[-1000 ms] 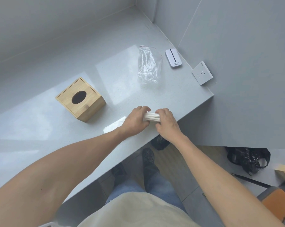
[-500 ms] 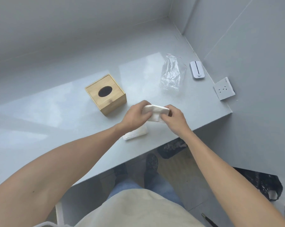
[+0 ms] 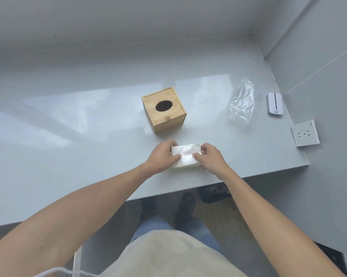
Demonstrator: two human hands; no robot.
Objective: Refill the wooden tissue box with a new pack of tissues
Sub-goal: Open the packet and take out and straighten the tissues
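Note:
A square wooden tissue box (image 3: 164, 109) with a dark oval hole in its lid stands on the grey counter (image 3: 88, 148). In front of it, near the counter's front edge, lies a white pack of tissues (image 3: 186, 154), broad face up. My left hand (image 3: 162, 156) grips its left end and my right hand (image 3: 210, 157) grips its right end, thumbs pressed on top. The box's lid is closed and its inside is dark.
A crumpled clear plastic bag (image 3: 242, 100) lies to the right of the box. A small white device (image 3: 275, 104) lies beyond the bag by the right wall, and a white socket plate (image 3: 305, 133) is mounted on that wall. My legs and shoes (image 3: 185, 206) show below the counter edge.
The pack, held edge-up between both hands a second ago, now lies flat with its broad face up. The view has shifted, so the box sits nearer the middle.

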